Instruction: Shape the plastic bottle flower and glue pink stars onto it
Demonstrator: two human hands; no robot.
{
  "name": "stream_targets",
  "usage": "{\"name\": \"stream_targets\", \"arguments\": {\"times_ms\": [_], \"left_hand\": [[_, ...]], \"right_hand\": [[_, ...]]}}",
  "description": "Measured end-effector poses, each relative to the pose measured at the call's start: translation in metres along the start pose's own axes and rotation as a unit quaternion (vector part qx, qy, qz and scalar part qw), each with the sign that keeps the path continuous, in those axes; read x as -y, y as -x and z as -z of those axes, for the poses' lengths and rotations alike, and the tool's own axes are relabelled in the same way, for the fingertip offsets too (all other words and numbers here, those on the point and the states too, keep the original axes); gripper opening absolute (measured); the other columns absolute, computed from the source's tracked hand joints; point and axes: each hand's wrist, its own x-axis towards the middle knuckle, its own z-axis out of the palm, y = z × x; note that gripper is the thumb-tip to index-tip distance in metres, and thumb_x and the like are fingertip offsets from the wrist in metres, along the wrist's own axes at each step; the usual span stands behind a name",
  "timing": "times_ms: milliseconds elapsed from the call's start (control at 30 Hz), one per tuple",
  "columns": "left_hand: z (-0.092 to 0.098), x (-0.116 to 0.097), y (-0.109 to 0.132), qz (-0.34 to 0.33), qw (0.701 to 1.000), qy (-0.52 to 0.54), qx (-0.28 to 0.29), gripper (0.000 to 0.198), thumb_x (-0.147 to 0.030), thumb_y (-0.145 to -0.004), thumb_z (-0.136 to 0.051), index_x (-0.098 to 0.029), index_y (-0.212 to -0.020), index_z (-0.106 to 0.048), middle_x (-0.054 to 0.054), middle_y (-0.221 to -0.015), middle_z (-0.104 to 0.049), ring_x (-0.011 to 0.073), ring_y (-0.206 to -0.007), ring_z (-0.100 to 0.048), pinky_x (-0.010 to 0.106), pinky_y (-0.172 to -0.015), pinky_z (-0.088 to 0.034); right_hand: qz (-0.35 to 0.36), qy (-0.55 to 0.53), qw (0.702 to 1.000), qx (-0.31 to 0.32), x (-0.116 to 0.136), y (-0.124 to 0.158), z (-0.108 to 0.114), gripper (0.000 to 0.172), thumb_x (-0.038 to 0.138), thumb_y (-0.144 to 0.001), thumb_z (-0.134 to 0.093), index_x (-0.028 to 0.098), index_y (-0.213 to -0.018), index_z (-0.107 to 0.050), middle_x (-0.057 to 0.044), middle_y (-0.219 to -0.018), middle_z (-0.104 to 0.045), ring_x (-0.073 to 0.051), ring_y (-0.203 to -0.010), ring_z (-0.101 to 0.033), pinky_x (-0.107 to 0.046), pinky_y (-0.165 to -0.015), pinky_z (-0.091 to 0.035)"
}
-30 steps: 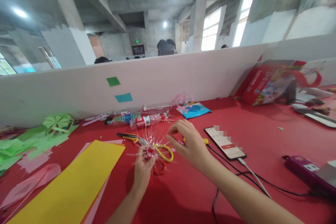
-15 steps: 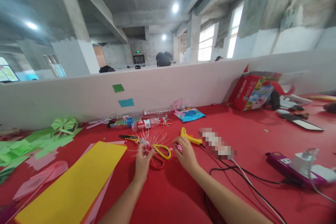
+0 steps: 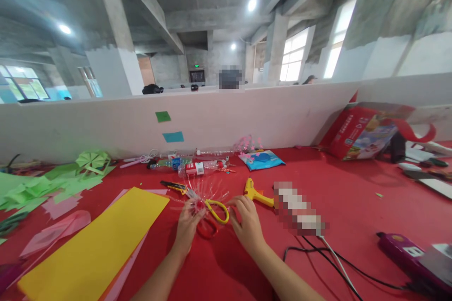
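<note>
My left hand [image 3: 189, 220] is closed around the neck end of a cut clear plastic bottle [image 3: 200, 205] with a red cap. Its sides are sliced into thin strips that fan outward. Scissors [image 3: 218, 211], with one yellow and one red handle loop, lie just right of that hand, their blades partly behind the strips. Beside the yellow loop, my right hand [image 3: 247, 222] has its fingers bent toward the thumb. A speck of pink shows near those fingertips, too small to make out. Beyond the strips rests a yellow-and-black utility knife [image 3: 173, 186].
A yellow glue gun [image 3: 259, 195] lies right of my right hand, cables [image 3: 318, 254] nearby. Yellow paper sheets [image 3: 95, 244] and green paper [image 3: 63, 183] cover the left. Plastic bottles [image 3: 192, 168] and a blue packet [image 3: 263, 160] line the white partition [image 3: 106, 127].
My right hand has shifted toward the scissors' yellow loop, and the pink bits beside it are mostly out of sight. The left hand keeps its grip on the cut bottle. The view has turned slightly left.
</note>
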Motion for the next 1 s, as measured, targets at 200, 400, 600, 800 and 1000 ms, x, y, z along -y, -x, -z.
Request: {"name": "stream_targets", "arguments": {"times_ms": [200,400,600,800,1000], "left_hand": [[0.000,-0.004,-0.003,0.017,0.999,0.010,0.045,0.045,-0.033,-0.065,-0.076,-0.018,-0.105,-0.061,0.001,-0.085,-0.067,0.0132,-0.072,-0.063,0.026,-0.073,-0.050],[-0.004,-0.010,0.000,0.061,0.994,0.073,0.045,0.047,-0.029,-0.059,-0.078,-0.018,-0.103,-0.064,0.000,-0.083,-0.067,0.0116,-0.074,-0.064,0.025,-0.075,-0.051],[-0.002,-0.020,0.006,0.069,0.986,0.120,0.098,0.043,-0.023,-0.060,-0.078,-0.019,-0.100,-0.064,-0.002,-0.077,-0.065,0.0073,-0.063,-0.059,0.021,-0.068,-0.049],[-0.002,-0.023,0.007,0.119,0.972,0.169,0.115,0.039,-0.020,-0.057,-0.081,-0.018,-0.092,-0.066,-0.001,-0.081,-0.068,0.0076,-0.065,-0.060,0.020,-0.065,-0.049],[-0.001,-0.026,0.009,0.169,0.953,0.185,0.171,0.035,-0.025,-0.062,-0.081,-0.017,-0.093,-0.068,0.003,-0.088,-0.071,0.0101,-0.068,-0.063,0.023,-0.068,-0.051]], "right_hand": [[0.003,0.007,1.000,-0.025,-0.008,-0.004,0.005,0.016,0.010,-0.084,-0.046,0.020,-0.086,-0.058,-0.006,-0.086,-0.061,-0.022,-0.081,-0.054,-0.037,-0.073,-0.043],[-0.007,0.024,0.999,-0.040,-0.015,-0.007,0.012,0.016,0.010,-0.084,-0.045,0.020,-0.086,-0.057,-0.005,-0.086,-0.060,-0.022,-0.082,-0.054,-0.039,-0.074,-0.044],[0.005,0.015,0.999,-0.048,0.001,-0.009,0.021,0.014,0.013,-0.087,-0.045,0.021,-0.089,-0.056,-0.005,-0.087,-0.060,-0.021,-0.084,-0.054,-0.038,-0.076,-0.044],[0.044,0.018,0.997,-0.064,0.009,-0.010,0.030,0.015,0.013,-0.088,-0.046,0.022,-0.091,-0.058,-0.005,-0.087,-0.062,-0.020,-0.084,-0.057,-0.037,-0.077,-0.044],[0.025,0.018,0.997,-0.075,0.005,-0.011,0.034,0.016,0.013,-0.087,-0.047,0.023,-0.093,-0.058,-0.005,-0.088,-0.062,-0.020,-0.083,-0.058,-0.036,-0.075,-0.046]]}}
